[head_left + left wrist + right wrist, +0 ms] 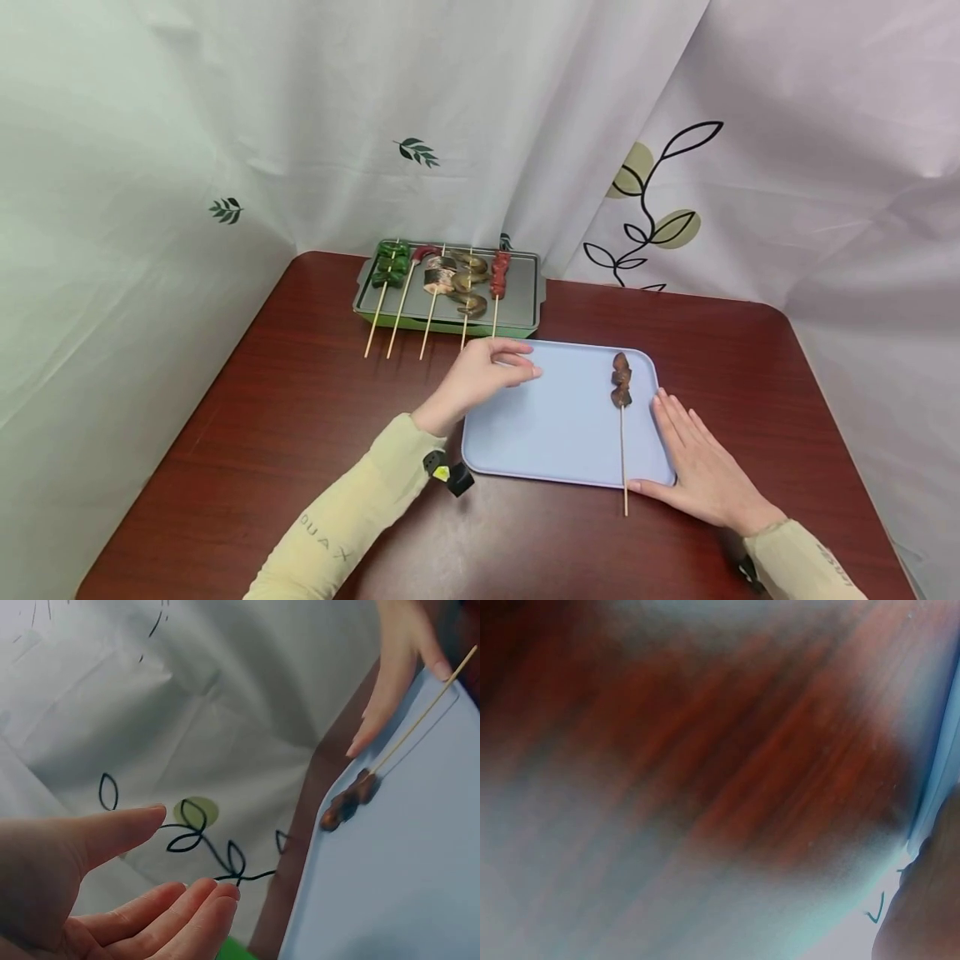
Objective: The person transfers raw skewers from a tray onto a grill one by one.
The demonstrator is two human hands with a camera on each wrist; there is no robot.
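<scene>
A light blue tray (555, 408) lies on the table, and a skewer of dark brown meat pieces (621, 382) rests along its right side, its stick reaching past the front rim. My left hand (483, 375) hovers over the tray's back left part, thumb and fingers apart with nothing between them; the left wrist view shows the same gap. My right hand (705, 471) rests against the tray's right rim with straight fingers, its thumb at the front right corner near the stick. Only a bit of that hand (922, 907) appears in the right wrist view.
Behind the tray stands a green grill box with a grey plate (522, 304). Across it lie several skewers: green pepper (390, 265), a red curled piece (426, 252), pinkish dark-edged slices (439, 275), brownish curled pieces (470, 283) and red meat (500, 275). White curtains (330, 108) surround the table.
</scene>
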